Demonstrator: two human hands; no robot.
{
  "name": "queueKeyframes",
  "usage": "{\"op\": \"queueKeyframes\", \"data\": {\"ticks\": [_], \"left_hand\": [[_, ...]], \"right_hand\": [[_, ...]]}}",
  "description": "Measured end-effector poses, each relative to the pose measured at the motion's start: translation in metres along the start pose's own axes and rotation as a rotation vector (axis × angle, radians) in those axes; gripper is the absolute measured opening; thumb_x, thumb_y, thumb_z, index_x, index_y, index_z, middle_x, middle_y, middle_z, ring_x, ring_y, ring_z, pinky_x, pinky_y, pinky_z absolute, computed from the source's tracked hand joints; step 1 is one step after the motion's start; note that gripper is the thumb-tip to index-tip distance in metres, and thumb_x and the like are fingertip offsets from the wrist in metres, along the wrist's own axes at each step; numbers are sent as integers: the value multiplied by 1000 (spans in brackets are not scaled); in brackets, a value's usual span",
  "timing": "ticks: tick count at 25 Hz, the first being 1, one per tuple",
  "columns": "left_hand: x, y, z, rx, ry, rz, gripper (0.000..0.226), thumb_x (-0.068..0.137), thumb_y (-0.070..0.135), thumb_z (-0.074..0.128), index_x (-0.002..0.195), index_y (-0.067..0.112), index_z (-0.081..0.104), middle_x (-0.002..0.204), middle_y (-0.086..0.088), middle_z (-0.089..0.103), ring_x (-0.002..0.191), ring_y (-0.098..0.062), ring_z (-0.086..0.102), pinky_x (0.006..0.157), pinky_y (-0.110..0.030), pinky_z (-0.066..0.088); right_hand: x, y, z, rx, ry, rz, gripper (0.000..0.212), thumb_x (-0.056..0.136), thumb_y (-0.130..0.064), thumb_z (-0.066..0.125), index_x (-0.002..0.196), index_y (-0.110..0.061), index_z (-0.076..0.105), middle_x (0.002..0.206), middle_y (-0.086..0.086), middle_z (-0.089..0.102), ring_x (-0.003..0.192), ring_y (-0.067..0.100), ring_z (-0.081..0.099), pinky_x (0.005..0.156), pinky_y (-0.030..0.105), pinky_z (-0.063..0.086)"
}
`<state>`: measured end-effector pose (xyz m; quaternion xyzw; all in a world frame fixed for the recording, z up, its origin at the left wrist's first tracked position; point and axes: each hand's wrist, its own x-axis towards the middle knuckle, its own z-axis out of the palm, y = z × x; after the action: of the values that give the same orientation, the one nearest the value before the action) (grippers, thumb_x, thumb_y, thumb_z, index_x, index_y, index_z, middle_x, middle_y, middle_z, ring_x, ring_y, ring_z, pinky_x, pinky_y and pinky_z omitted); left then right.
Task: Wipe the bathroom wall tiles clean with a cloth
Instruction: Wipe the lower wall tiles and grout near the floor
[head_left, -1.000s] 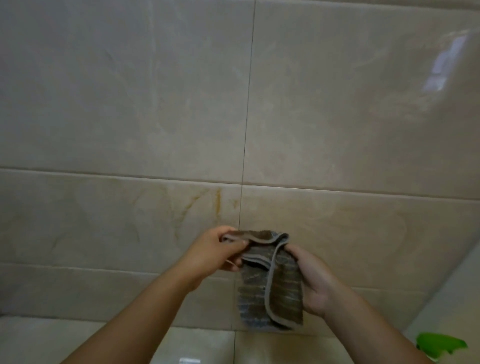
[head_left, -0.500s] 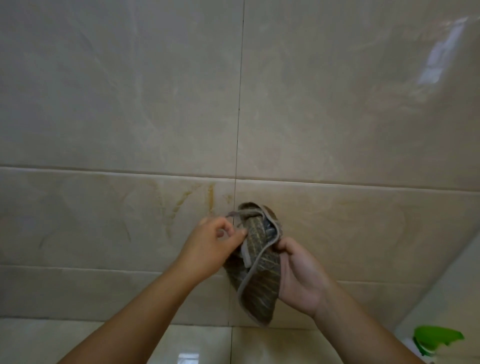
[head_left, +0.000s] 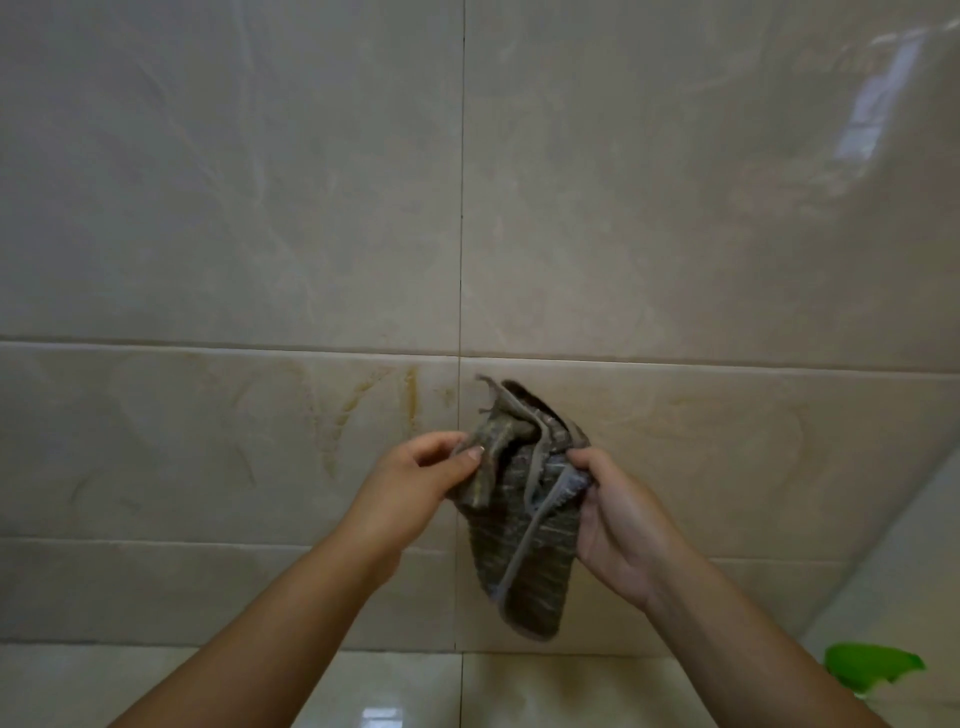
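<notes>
A dark brown striped cloth (head_left: 524, 545) with a grey hem hangs bunched between both hands in front of the beige wall tiles (head_left: 234, 208). My left hand (head_left: 415, 483) pinches a fold at the cloth's upper left between thumb and fingers. My right hand (head_left: 618, 514) grips the cloth's right edge, fingers curled round it. The cloth's top corner sticks up just below a horizontal grout line. Yellowish streaks (head_left: 410, 400) mark the tile left of the cloth.
A vertical grout line (head_left: 461, 234) runs down behind the cloth. A side wall (head_left: 893, 561) meets the tiled wall at lower right. The green top of a spray bottle (head_left: 867, 665) shows at the bottom right corner. A glossy ledge or floor (head_left: 156, 686) lies below.
The cloth has gone from hanging flat to being bunched and refolded; both hands rose slightly and worked it, the top corner now poking upward.
</notes>
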<state>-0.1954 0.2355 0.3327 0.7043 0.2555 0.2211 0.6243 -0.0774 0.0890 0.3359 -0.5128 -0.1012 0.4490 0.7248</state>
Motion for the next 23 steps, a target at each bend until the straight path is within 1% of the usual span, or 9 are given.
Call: {"op": "queueKeyframes", "data": {"ticks": [3,5,8,11,13,15,18,20,23], "left_hand": [[5,-4,-4,137,209,-29,20,93,28,67,112,30,62,100,2,66,96,-17,64,83,-32,51],[-2,1,5,183,273,-2,22,91,34,67,108,25,57,98,-4,62,91,-19,63,80,-35,54],[-14,9,23,240,99,30,34,89,53,61,90,19,67,85,4,70,78,-7,66,64,-20,48],[-17,6,28,255,-21,53,17,91,39,66,82,24,70,72,11,69,67,4,63,58,-10,44],[-15,5,21,157,-41,47,16,95,30,62,88,20,73,81,8,73,77,-3,68,70,-16,49],[-9,5,12,-71,-11,-13,19,98,26,57,100,14,72,95,1,76,88,-12,72,80,-26,55],[-2,10,-7,-404,49,-96,22,100,25,52,107,10,67,98,-9,74,85,-22,71,74,-34,53],[-1,11,-19,-487,68,-121,23,101,27,49,106,9,63,95,-10,69,85,-24,66,77,-38,50],[-1,7,-29,-423,114,-92,27,103,27,47,109,6,63,98,-13,68,89,-26,66,80,-39,49]], "right_hand": [[-3,-6,-7,67,-66,36,47,101,-32,34,125,0,59,109,24,68,99,34,64,88,44,49],[-6,-3,-9,81,-122,41,48,99,-33,35,125,-1,58,114,25,66,104,35,64,93,45,48],[-9,1,-10,28,-158,-10,45,97,-31,38,128,-4,56,120,23,65,114,34,61,102,44,45],[-10,4,-5,-95,-120,-87,36,101,-24,38,126,-5,56,116,17,69,112,26,64,104,43,45],[-12,-1,-7,-122,-79,-123,35,100,-24,40,125,-4,56,114,17,70,109,28,66,102,46,47],[-12,-16,-18,-19,-24,-127,38,99,-26,42,125,-1,54,115,20,68,108,33,66,94,48,51],[-13,-40,-41,1,64,-106,36,94,-27,53,116,1,59,108,20,69,97,33,67,80,44,55],[-15,-46,-51,-193,120,-104,32,87,-15,63,113,4,62,105,21,69,93,32,67,82,46,55],[-19,-49,-56,-537,293,-177,14,84,-1,67,98,0,67,95,21,71,88,33,66,86,50,53]]}}
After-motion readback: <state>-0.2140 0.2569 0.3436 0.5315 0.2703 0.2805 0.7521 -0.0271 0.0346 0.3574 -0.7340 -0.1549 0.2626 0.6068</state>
